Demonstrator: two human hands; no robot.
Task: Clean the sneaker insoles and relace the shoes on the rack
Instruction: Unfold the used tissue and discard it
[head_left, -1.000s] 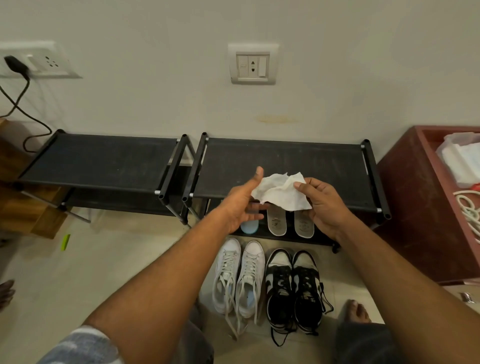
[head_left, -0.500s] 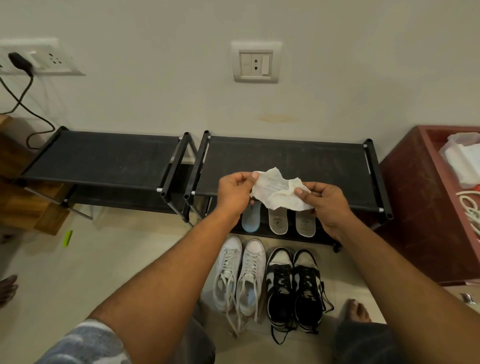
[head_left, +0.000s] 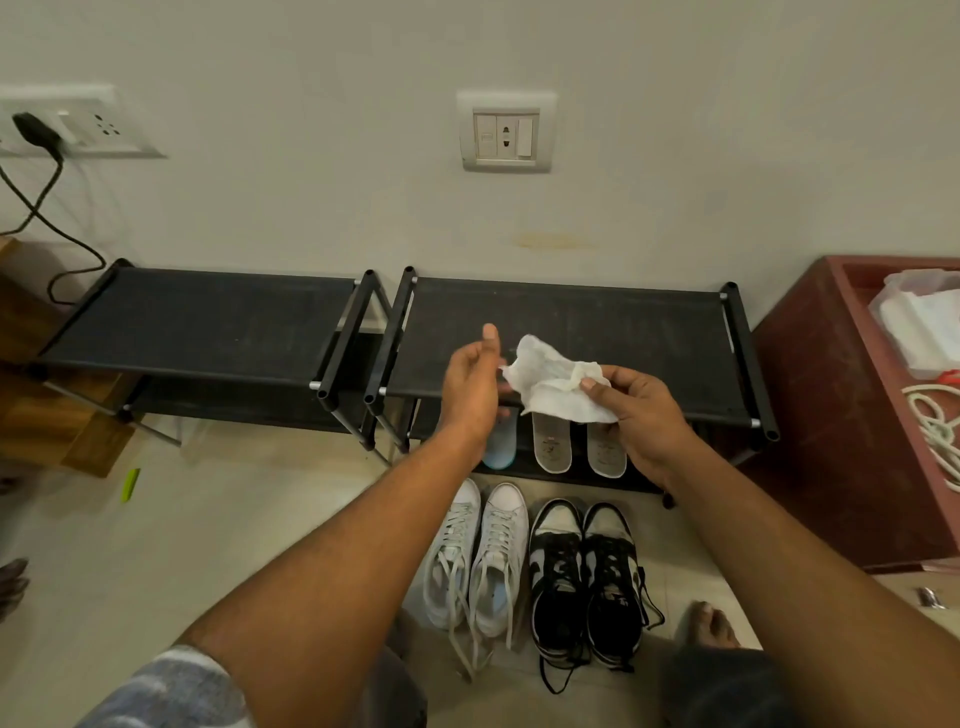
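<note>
My right hand pinches a crumpled white wipe in front of the right black shoe rack. My left hand hovers just left of the wipe, fingers apart, its fingertips hidden behind the palm. On the rack's lower shelf lie two grey insoles and a pale blue insole, partly hidden by my left hand. On the floor below stand a white sneaker pair with loose laces and a black-and-white sneaker pair.
A second black rack stands to the left. A red-brown cabinet at right holds a plastic bag and white cord. My bare foot is beside the black sneakers. A charger cable hangs from the wall socket.
My left hand let go of the wipe's left edge and opened, thumb lifting. My right hand keeps hold of the wipe, which is now more bunched up.
</note>
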